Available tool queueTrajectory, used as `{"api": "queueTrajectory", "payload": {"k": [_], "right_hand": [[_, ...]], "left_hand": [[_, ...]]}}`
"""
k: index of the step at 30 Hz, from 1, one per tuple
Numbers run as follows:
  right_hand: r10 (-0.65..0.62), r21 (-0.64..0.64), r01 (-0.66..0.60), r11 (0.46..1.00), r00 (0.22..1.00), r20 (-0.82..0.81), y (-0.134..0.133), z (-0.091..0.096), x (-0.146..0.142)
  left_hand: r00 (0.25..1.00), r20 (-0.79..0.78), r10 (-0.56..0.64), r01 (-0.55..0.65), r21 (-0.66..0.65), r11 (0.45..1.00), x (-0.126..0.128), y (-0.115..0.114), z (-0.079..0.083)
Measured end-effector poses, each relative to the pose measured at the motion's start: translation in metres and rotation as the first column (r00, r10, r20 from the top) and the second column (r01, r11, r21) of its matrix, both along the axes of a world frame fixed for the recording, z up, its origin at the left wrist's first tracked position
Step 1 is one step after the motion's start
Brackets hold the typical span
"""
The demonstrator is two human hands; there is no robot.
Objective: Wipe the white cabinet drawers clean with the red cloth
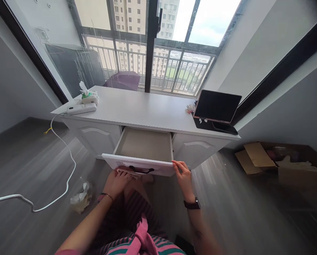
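From my remote seat I take the drawer [145, 141] as my landmark; it stands pulled out toward the wearer. The right hand [183, 173] grasps the right top corner of its front, probably to keep it steady. The left hand [122, 180] lies over a pink cloth [125, 170] against the drawer's front, beside the dark handle [145, 171]; I cannot tell whether those fingers clench the cloth or merely press it, though the contact looks like wiping.

Counting, I get one drawer, one handle, one cloth and two panelled doors [96, 136], one on each side of the drawer. Behind and right of it sit one tablet [219, 106], tilted up presumably for viewing, and two white earbuds [200, 121] just beside it. Behind and left are one tissue pack [90, 99] and one power strip [81, 108], likely near the edge so its single white cable [75, 165] can hang down. Well right of the drawer, on the floor, is one cardboard box [260, 154].
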State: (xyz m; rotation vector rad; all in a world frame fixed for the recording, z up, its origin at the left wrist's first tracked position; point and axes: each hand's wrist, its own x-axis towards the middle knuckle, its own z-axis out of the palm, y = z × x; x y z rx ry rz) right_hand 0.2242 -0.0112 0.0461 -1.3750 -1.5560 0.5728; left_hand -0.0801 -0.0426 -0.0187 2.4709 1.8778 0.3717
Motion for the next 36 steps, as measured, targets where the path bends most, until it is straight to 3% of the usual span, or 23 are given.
{"api": "queueTrajectory", "payload": {"k": [3, 6, 9, 12, 15, 18, 21, 23, 28, 33, 36], "right_hand": [[-0.021, 0.004, 0.021, 1.000, 1.000, -0.018, 0.000, 0.000, -0.003], [-0.032, 0.005, 0.032, 0.999, 0.999, -0.030, -0.001, -0.001, -0.005], [-0.053, 0.016, 0.054, 0.998, 0.998, -0.030, -0.001, -0.003, -0.007], [-0.072, 0.017, 0.073, 0.997, 0.997, -0.018, 0.000, -0.003, -0.009], [-0.078, 0.013, 0.078, 0.997, 0.997, 0.003, 0.001, -0.003, -0.009], [-0.066, 0.007, 0.065, 0.998, 0.997, 0.030, 0.003, -0.004, -0.005], [-0.025, -0.025, 0.026, 0.999, 0.999, 0.044, 0.004, -0.004, 0.001], [-0.001, -0.044, 0.002, 0.999, 0.999, 0.040, 0.005, -0.004, 0.003], [-0.011, -0.013, 0.012, 1.000, 1.000, 0.028, 0.007, -0.001, 0.000], [-0.070, 0.011, 0.069, 0.998, 0.997, 0.025, 0.011, -0.003, -0.009], [-0.124, 0.063, 0.120, 0.991, 0.991, 0.055, 0.013, -0.007, -0.014]], "left_hand": [[0.996, -0.018, 0.090, -0.090, -0.014, 0.996, -0.040, -0.004, -0.014], [0.979, 0.075, 0.190, -0.197, 0.111, 0.974, -0.053, -0.003, -0.019], [0.936, 0.231, 0.265, -0.309, 0.186, 0.933, -0.031, -0.001, -0.013], [0.920, 0.317, 0.233, -0.303, 0.194, 0.933, 0.017, 0.004, -0.005], [0.946, 0.321, 0.043, -0.132, 0.262, 0.956, 0.071, 0.010, -0.002], [0.932, 0.269, -0.243, 0.154, 0.313, 0.937, 0.118, 0.020, 0.001], [0.861, 0.183, -0.475, 0.418, 0.279, 0.865, 0.147, 0.029, 0.004], [0.848, 0.154, -0.507, 0.457, 0.274, 0.846, 0.152, 0.032, 0.006], [0.907, 0.161, -0.390, 0.323, 0.329, 0.887, 0.117, 0.029, 0.015], [0.966, 0.152, -0.208, 0.147, 0.339, 0.929, 0.043, 0.023, 0.025], [0.984, 0.151, -0.097, 0.038, 0.351, 0.935, -0.006, 0.022, 0.021]]}}
